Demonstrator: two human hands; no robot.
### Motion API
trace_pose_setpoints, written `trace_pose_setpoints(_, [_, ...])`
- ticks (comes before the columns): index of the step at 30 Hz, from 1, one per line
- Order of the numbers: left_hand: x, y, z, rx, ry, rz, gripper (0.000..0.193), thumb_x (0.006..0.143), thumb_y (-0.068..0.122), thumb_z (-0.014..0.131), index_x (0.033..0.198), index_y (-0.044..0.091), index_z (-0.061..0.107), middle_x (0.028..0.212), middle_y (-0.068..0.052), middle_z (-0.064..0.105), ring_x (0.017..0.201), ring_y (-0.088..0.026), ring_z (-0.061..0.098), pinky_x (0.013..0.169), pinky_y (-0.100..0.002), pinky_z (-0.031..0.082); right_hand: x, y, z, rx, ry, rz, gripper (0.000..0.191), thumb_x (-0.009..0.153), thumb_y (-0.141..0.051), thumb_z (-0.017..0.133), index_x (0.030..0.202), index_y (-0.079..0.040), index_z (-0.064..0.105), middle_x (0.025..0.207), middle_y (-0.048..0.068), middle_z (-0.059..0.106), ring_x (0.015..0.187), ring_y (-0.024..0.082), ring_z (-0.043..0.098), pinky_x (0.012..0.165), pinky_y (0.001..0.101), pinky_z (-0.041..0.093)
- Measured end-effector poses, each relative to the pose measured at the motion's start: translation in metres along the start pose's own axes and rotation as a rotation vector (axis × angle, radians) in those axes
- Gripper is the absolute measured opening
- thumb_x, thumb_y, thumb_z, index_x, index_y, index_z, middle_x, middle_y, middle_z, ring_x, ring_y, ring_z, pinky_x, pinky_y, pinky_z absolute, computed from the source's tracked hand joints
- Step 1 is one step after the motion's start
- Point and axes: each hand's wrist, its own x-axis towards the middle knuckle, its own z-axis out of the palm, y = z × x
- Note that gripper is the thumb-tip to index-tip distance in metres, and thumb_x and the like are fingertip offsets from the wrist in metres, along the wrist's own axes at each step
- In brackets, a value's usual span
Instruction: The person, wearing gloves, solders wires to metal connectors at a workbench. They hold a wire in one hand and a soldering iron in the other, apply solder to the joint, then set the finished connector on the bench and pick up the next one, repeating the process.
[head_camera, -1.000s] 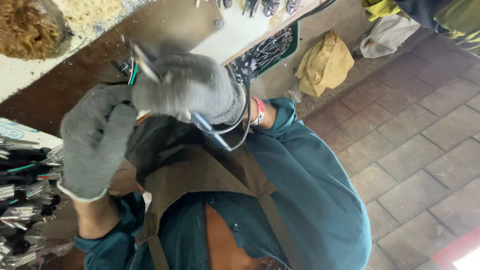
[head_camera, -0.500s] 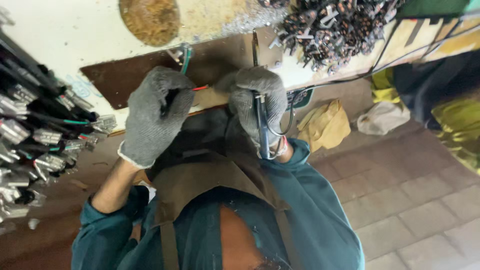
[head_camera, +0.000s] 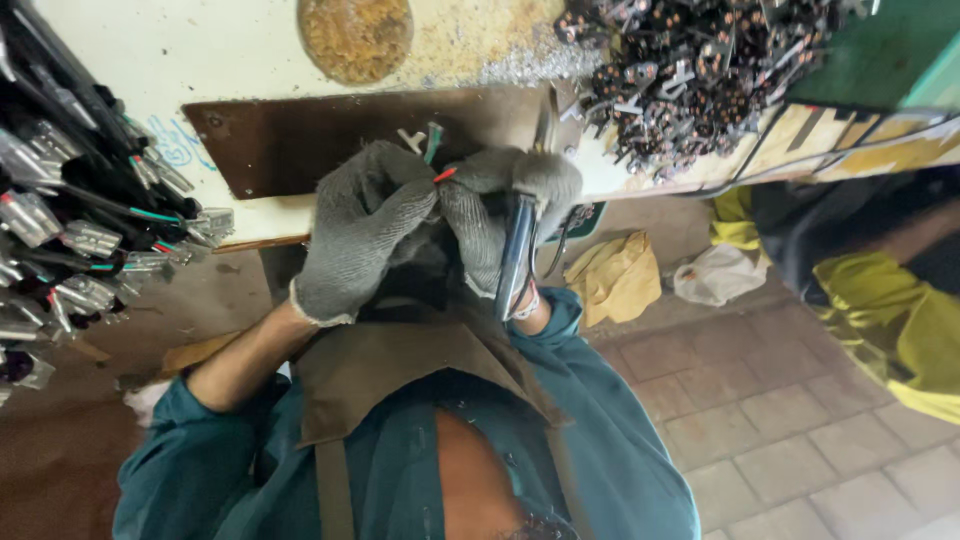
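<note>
- The left hand (head_camera: 362, 232), in a grey knit glove, is clenched around a small bundle of wires (head_camera: 434, 160); green and red ends are seen sticking out above the fingers.
- The right hand (head_camera: 510, 205), also gloved in grey, is closed around the shiny metal handles of a pair of pliers (head_camera: 517, 250), which are held roughly upright.
- The pliers' tip is raised beside the wire ends, just above the two hands; whether it is touching them cannot be told.
- Both hands are held close together, touching, at the near edge of the bench (head_camera: 200, 80), in front of a dark brown plate (head_camera: 290, 140).
- A heap of small metal scraps (head_camera: 690, 70) is piled on the bench to the right, well apart from the hands.
- Black cables with metal plugs (head_camera: 70, 230) are spread at the left.
- A round rusty patch (head_camera: 355, 35) is seen on the white benchtop above the plate.
- A brown apron (head_camera: 400, 370) is worn over a teal shirt.
- Crumpled yellow and white bags (head_camera: 620, 275) are lying on the brick floor (head_camera: 800, 420).
</note>
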Motion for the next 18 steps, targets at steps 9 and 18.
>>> trace_pose_setpoints(9, [-0.011, 0.063, 0.004, 0.833, 0.135, 0.598, 0.009, 0.100, 0.003, 0.072, 0.108, 0.003, 0.068, 0.103, -0.010, 0.070, 0.078, -0.011, 0.066, 0.065, -0.025, 0.050, -0.001, 0.019, -0.025, -0.163, -0.185, -0.066, 0.037, 0.087, -0.002, 0.079, 0.109, -0.012, 0.052, 0.099, 0.008, 0.072, 0.073, 0.018, 0.064, 0.071, 0.0285, 0.051])
trace_pose_setpoints(18, [0.018, 0.119, -0.002, 1.276, 0.197, 0.900, 0.011, 0.110, -0.005, 0.069, 0.111, 0.000, 0.059, 0.100, -0.014, 0.062, 0.081, -0.025, 0.066, 0.073, -0.035, 0.052, 0.010, 0.034, -0.028, -0.153, -0.063, -0.101, 0.040, 0.093, -0.001, 0.078, 0.119, -0.009, 0.049, 0.113, 0.010, 0.065, 0.083, 0.018, 0.064, 0.072, 0.0274, 0.053])
